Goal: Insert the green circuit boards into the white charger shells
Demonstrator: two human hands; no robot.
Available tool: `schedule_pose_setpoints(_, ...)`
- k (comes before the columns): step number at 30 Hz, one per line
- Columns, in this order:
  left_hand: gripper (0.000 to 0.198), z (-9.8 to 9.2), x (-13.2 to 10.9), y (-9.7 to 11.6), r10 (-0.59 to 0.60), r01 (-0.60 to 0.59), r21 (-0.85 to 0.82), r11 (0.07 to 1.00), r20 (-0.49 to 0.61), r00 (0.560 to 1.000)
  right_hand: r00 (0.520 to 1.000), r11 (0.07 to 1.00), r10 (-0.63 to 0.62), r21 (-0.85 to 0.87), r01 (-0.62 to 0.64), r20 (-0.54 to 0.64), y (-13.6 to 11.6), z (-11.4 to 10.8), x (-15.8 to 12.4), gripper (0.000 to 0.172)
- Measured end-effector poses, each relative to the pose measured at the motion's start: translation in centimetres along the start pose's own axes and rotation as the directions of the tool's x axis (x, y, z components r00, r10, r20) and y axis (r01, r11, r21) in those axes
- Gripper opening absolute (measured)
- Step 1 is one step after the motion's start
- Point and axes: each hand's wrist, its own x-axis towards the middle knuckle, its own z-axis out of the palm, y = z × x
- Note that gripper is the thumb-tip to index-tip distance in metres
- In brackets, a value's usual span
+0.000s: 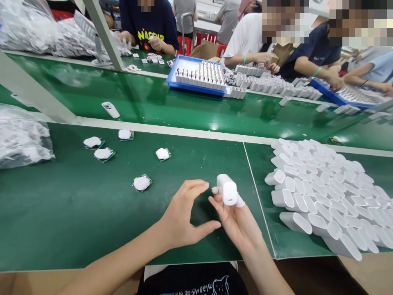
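Observation:
My right hand [238, 225], palm up, holds a white charger housing [227, 189] above the green table. A small dark slot shows on the housing's near end. White covers sit on some of that hand's fingertips. Just to the left, my left hand [184, 213] is open, its thumb and fingers apart with nothing between them; it does not touch the housing. Further left lie several small circuit boards topped with white pads, the nearest being one circuit board [142, 182] and another circuit board [162, 154].
Many white housings [325, 192] stand packed together at the right. A clear bag of white parts [24, 137] lies at the left edge. Beyond a white rail, a single housing [110, 110] rests on the green belt. Across it, co-workers sit by a blue tray [196, 89].

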Motion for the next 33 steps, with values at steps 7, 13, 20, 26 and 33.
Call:
schedule_pose_setpoints(7, 0.048, -0.5, 0.8, 0.6, 0.089, -0.075, 0.144, 0.987, -0.090, 0.992, 0.999, 0.994, -0.009, -0.108, 0.013, 0.038, 2.0, 2.4, -0.3, 0.025)
schedule_pose_setpoints(13, 0.044, -1.1, 0.8, 0.8, 0.210, -0.186, 0.217, 0.958, -0.092, 0.973, 0.993, 0.986, -0.020, -0.163, 0.039, 0.119, 1.0, 2.9, -0.2, 0.026)
schedule_pose_setpoints(20, 0.036, -1.5, 1.3, -0.5, 0.218, -0.175, 0.438, 0.882, -0.050, 0.975, 0.946, 0.635, -0.288, -0.709, 0.305, 0.149, -1.1, 1.7, 2.7, 0.032)
schedule_pose_setpoints(26, 0.026, -1.1, 1.0, -1.6, 0.021, -0.080, 0.421, 0.904, 0.142, 0.990, 0.824, 0.118, -0.531, -0.945, 0.305, 0.199, -6.8, 2.6, 15.5, 0.040)
schedule_pose_setpoints(33, 0.030, 0.5, -0.1, -1.9, 0.182, -0.285, 0.446, 0.848, 0.260, 0.948, 0.814, -0.337, -0.522, -0.938, 0.078, 0.256, -10.8, 6.2, 21.0, 0.032)
